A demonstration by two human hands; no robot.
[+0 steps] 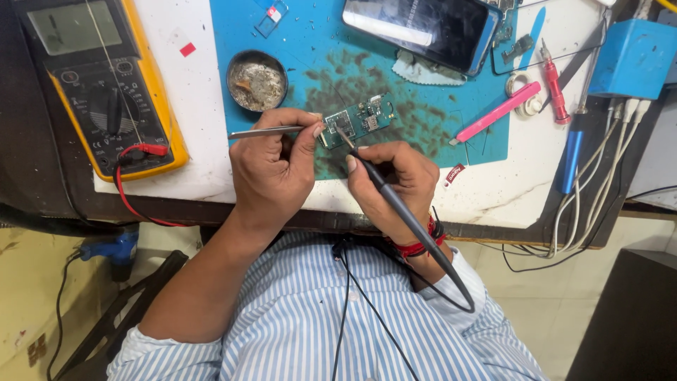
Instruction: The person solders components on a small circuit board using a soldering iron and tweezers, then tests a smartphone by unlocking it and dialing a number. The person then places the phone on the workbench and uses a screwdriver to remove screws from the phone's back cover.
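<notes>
You're gripping tweezers (264, 131) in left hand (271, 173), soldering iron (395, 204) in right hand (395, 180), on circuit board (360, 118); tip slipping could bridge pads

- I see bare white bench (204, 85) between the multimeter (106, 85) and the round tin (257, 80), a lane for a hand.
- Right of the circuit board (356, 118), the pink tool (496, 112) and red screwdriver (553, 85) block my way.
- Behind the board, the phone (423, 28) closes off the mat (451, 99).

Small green circuit board (358, 118) flat on your blue mat, metal tweezers (264, 131) pinching its left edge, black soldering iron (395, 201) tip touching its centre
</notes>
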